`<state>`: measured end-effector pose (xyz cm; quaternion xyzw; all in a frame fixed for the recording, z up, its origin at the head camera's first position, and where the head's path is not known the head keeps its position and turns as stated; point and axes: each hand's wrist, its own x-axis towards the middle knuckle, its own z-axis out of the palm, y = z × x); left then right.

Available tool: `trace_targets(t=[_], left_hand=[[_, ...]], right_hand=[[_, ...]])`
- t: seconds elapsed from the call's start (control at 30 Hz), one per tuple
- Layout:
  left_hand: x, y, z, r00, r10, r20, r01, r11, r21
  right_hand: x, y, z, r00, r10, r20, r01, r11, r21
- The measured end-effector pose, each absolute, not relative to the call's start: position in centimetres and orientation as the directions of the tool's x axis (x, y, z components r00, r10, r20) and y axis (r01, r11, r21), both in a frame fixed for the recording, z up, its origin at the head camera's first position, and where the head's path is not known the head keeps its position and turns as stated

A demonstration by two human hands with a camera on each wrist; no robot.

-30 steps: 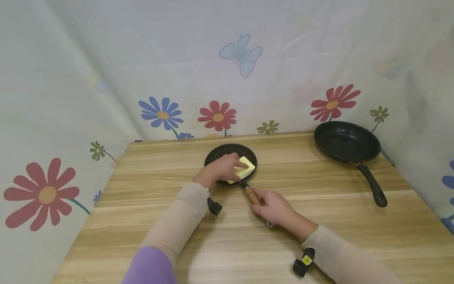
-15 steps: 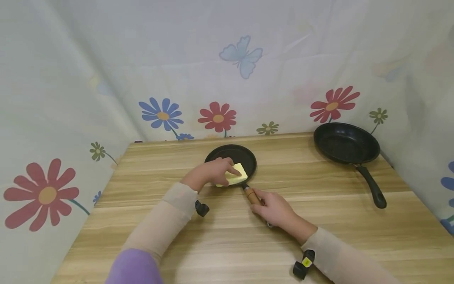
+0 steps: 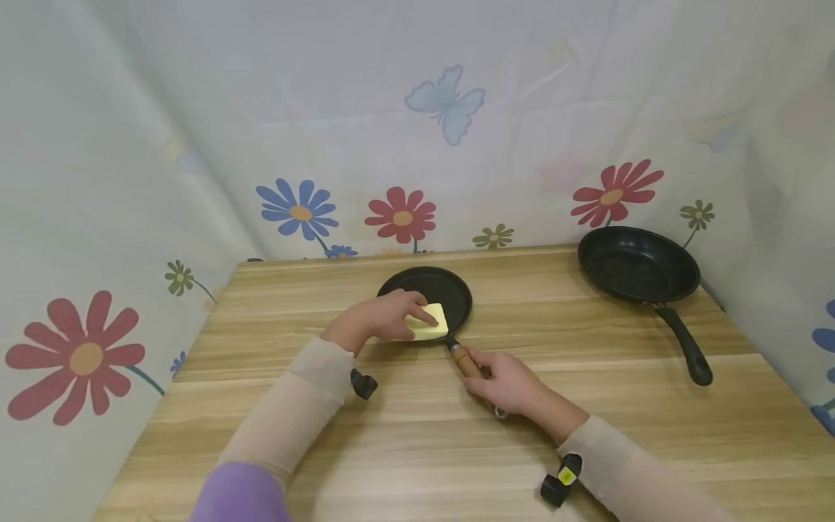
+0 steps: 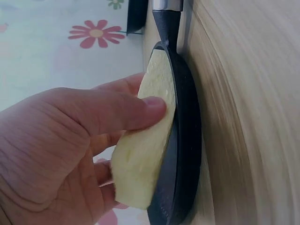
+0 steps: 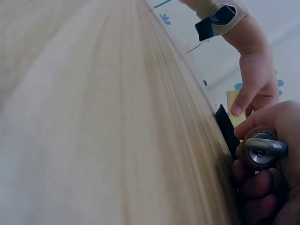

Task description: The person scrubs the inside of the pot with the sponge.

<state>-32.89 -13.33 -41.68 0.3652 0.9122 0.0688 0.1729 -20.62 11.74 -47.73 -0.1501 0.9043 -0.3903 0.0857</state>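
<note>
A small black frying pan [image 3: 453, 288] with a wooden handle [image 3: 467, 361] sits on the table. My left hand [image 3: 390, 316] grips a pale yellow sponge [image 3: 430, 323] at the pan's near side. In the left wrist view the thumb presses one face of the sponge [image 4: 140, 164], and its lower edge reaches into the pan [image 4: 187, 126]. My right hand [image 3: 505, 382] holds the wooden handle. From the right wrist view, fingers curl round the handle, whose end carries a metal hanging ring [image 5: 266, 146].
A larger black frying pan [image 3: 636, 264] stands at the table's back right corner, its black handle [image 3: 685, 344] pointing toward the front. Behind the wooden table [image 3: 417, 449] hangs a white cloth [image 3: 339, 130] printed with flowers and a butterfly.
My left hand has drawn the sponge left and nearer, from the pan's right side to its near edge. The right hand stays on the handle, and the pan has hardly moved.
</note>
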Motion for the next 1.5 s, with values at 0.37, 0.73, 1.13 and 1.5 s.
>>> trace_targets(t=[0.37,0.73,1.13,1.5], left_hand=[[-34.1,-11.9,-42.7,-0.679,0.707,-0.197,0.663,0.707,0.246],[-35.1,-10.6,-44.3,-0.71,0.694,-0.119,0.648,0.71,0.277],[-35.9,-8.6,-44.9,-0.822,0.563,-0.087,0.533,0.814,0.231],[-35.8,-7.6,-44.7,-0.852,0.517,-0.085,0.497,0.849,0.181]], right_hand=[[-20.8,11.8,-47.9,-0.935,-0.351,-0.041,-0.212,0.65,-0.73],[-20.9,11.7,-48.0,-0.936,-0.352,-0.027,-0.225,0.652,-0.724],[-20.9,11.7,-48.0,-0.934,-0.357,0.006,-0.254,0.655,-0.712],[-20.8,11.8,-48.1,-0.935,-0.354,0.003,-0.251,0.656,-0.712]])
